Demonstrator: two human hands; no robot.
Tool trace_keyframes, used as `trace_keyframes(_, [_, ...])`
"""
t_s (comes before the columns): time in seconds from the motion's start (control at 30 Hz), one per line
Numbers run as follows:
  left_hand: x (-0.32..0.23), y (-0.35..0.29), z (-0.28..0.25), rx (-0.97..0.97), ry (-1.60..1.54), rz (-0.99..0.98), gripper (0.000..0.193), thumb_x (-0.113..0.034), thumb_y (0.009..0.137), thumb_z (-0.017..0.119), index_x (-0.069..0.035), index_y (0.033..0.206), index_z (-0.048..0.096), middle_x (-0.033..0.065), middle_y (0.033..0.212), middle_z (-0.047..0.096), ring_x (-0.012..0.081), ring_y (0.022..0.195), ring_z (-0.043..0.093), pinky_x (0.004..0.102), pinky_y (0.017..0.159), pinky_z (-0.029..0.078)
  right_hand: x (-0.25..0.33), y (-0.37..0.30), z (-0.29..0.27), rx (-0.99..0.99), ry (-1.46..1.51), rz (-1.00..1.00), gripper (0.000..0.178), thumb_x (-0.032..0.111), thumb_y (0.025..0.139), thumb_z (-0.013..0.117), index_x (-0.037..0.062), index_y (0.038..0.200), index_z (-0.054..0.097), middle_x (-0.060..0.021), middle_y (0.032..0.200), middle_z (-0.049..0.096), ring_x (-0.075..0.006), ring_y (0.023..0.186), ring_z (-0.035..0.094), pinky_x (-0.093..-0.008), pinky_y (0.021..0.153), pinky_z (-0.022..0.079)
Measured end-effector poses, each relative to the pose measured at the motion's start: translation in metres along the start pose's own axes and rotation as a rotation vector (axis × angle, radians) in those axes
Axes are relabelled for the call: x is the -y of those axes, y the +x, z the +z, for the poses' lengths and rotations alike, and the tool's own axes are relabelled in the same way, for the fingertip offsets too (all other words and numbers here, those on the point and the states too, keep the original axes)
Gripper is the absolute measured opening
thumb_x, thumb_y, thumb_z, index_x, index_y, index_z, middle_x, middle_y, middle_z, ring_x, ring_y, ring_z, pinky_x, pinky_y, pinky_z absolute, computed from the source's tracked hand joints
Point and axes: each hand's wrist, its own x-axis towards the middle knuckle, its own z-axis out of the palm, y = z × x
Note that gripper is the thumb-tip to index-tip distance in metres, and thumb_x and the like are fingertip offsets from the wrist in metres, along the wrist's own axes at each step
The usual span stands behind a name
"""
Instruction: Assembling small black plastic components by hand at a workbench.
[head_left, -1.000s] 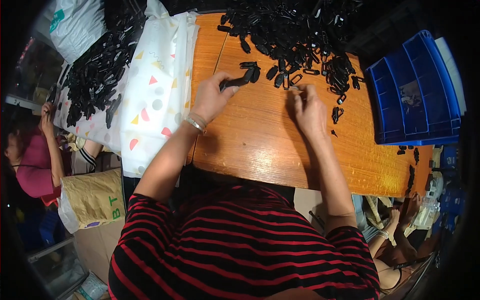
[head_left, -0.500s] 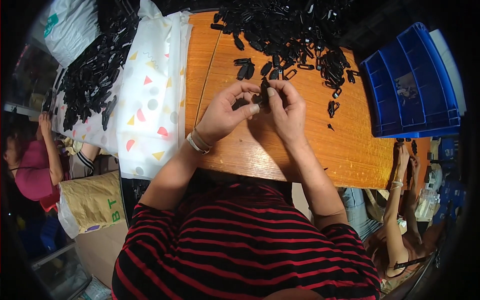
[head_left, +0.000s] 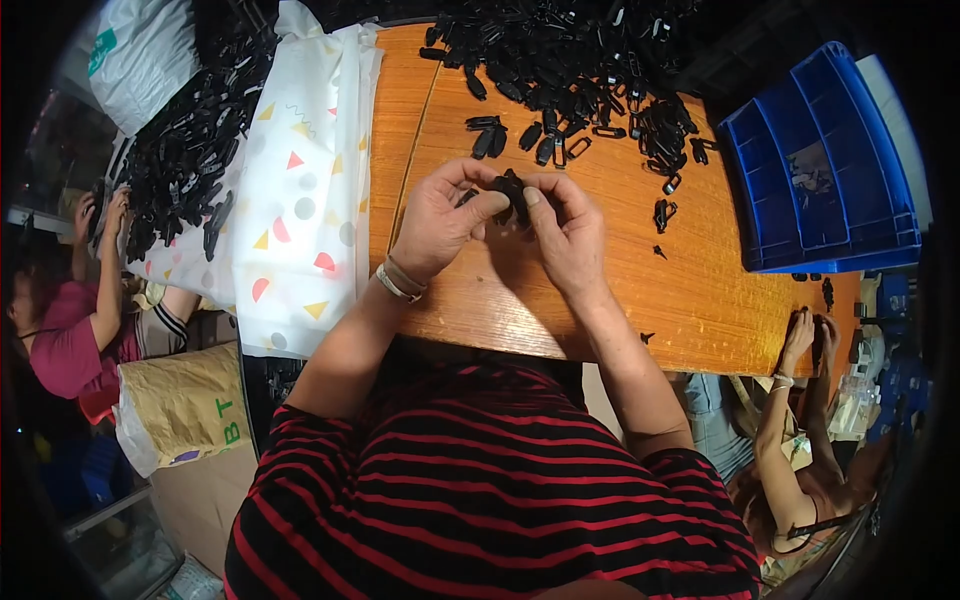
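Observation:
Between my two hands is a small black plastic piece (head_left: 511, 190), its exact kind hard to make out. My left hand (head_left: 440, 222), with a pale band at the wrist, pinches it from the left by thumb and fingers. A second dark bit shows beside the left fingers, partly covered. My right hand (head_left: 568, 232) grips the piece from the right, thumb on top. Both hands are just above the orange-brown wooden table (head_left: 480, 320). Beyond them lie several loose black plastic parts (head_left: 487, 137), some solid and elongated, others open oval frames (head_left: 579, 148).
A big heap of black parts (head_left: 570, 60) covers the table's far side. White patterned sheeting (head_left: 300, 200) lies left, with another black pile (head_left: 185, 150) beyond. A blue compartmented bin (head_left: 735, 150) stands right. Other people's hands (head_left: 798, 340) work at right and at far left.
The black piece has come slightly lower and turned between my fingers, my fingertips drawing nearer together. My right forearm has shifted a little left. The other people's hands have moved too.

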Motion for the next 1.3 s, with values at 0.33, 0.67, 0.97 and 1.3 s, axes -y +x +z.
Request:
trace_keyframes(0.33, [0.009,-0.004,0.005,-0.097,-0.216,0.030,0.025,-0.009,0.091,0.064,0.001,0.113,0.058,0.0020,0.078,0.064,0.0054,0.059,0.057,0.0155,0.050,0.043,0.011,-0.007,0.009,-0.058,-0.425,-0.238,0.019,0.009,0.089,0.066,-0.0016,0.105,0.061,-0.0059,0.086,0.060,-0.0122,0.072,0.060,-0.0251,0.063,0.049])
trace_keyframes(0.67, [0.005,-0.006,-0.001,-0.049,-0.163,0.016,0.030,-0.009,0.092,0.062,0.002,0.120,0.058,0.0018,0.081,0.064,0.0040,0.064,0.057,0.0144,0.052,0.042,0.013,-0.006,0.008,-0.072,-0.275,-0.185,0.021,0.005,0.087,0.067,-0.0022,0.106,0.061,-0.0021,0.086,0.057,-0.0070,0.070,0.055,-0.0208,0.060,0.045])
trace_keyframes(0.97, [0.008,-0.010,0.005,-0.099,-0.156,0.024,0.029,-0.008,0.091,0.063,0.002,0.118,0.060,0.0008,0.081,0.064,0.0032,0.064,0.055,0.0149,0.055,0.042,0.008,-0.009,0.007,-0.053,-0.310,-0.208,0.020,0.004,0.084,0.069,-0.0002,0.103,0.064,-0.0048,0.085,0.056,-0.0082,0.068,0.056,-0.0211,0.058,0.045])
trace_keyframes(1.3, [0.008,-0.027,0.017,-0.108,-0.067,-0.044,0.021,-0.013,0.095,0.057,-0.002,0.112,0.062,-0.0029,0.089,0.061,0.0006,0.065,0.048,0.0158,0.056,0.039,-0.001,-0.025,0.018,-0.159,-0.577,-0.344,0.038,0.007,0.076,0.075,0.0018,0.110,0.058,-0.0125,0.084,0.058,-0.0223,0.067,0.062,-0.0323,0.058,0.051])
